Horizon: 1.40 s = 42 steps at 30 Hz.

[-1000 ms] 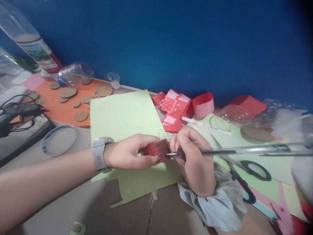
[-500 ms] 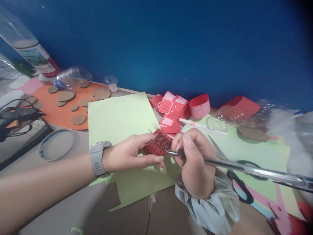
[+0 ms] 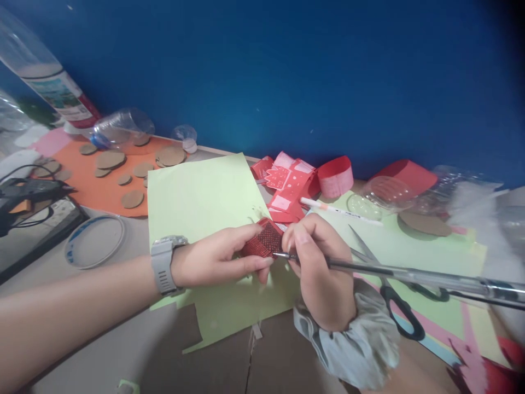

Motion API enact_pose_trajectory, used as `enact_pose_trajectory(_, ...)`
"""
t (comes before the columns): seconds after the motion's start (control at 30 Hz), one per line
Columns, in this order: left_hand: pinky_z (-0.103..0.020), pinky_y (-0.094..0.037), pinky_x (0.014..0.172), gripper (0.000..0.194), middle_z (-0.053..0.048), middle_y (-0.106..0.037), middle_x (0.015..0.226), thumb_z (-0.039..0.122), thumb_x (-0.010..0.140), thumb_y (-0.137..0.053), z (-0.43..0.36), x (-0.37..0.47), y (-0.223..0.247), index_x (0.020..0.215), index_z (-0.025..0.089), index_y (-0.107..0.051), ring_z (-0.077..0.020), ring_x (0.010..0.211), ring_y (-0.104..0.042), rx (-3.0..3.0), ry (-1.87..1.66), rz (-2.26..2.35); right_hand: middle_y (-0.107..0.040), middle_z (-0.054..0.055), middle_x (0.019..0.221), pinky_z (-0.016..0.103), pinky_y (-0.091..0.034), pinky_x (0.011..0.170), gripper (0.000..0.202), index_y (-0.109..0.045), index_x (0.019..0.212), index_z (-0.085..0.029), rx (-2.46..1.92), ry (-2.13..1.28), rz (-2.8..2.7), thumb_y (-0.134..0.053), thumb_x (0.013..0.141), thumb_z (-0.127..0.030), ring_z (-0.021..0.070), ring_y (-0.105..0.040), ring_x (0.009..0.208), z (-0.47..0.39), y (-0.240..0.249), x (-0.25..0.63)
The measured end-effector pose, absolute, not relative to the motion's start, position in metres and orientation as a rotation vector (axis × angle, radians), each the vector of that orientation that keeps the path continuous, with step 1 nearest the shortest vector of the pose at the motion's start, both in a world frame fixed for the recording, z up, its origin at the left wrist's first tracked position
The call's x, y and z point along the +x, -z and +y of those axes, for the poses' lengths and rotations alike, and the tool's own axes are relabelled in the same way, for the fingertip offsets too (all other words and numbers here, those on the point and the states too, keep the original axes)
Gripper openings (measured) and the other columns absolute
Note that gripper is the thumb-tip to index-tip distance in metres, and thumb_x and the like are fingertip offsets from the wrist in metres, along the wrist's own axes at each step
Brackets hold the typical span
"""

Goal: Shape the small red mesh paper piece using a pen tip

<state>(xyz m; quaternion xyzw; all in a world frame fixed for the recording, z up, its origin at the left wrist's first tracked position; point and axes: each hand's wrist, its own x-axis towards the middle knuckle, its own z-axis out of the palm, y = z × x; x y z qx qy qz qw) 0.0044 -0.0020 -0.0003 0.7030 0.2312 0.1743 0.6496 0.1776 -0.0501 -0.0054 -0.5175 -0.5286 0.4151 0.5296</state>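
Between thumb and fingers, my left hand holds a small red piece with a dark crosshatched pattern. It looks like folded or curled paper. My right hand grips a pen with a clear barrel and a pointed metal tip. The pen's tip is at the lower right edge of the red piece, close to my left fingers. Under both hands lies a sheet of light green paper with a cut lower edge.
Black-handled scissors lie open by my right wrist. Behind are red paper strips, a white marker and clear plastic lids. Cardboard discs rest on orange paper at left, near a tape roll and a tall bottle.
My right hand and the pen have shifted slightly left, with the tip moving along the lower edge of the red piece. My left hand stays nearly still.
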Motion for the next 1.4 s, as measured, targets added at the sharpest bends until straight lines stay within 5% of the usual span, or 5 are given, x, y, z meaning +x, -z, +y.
enact_pose_trajectory(1.4,-0.026,-0.047,0.065,0.012,-0.006,-0.06,0.078,0.021,0.099,-0.042,-0.0013,0.0006,-0.0017,0.098,0.012,-0.051,-0.015,0.07,-0.058,1.523,-0.424,0.444,-0.049,-0.004,0.06,0.023,-0.036,0.049,0.024,-0.043,0.064,-0.02,-1.27,-0.952,-1.292,-0.043,0.086,-0.011,0.009,-0.04,0.052,-0.0492,0.0,0.1752)
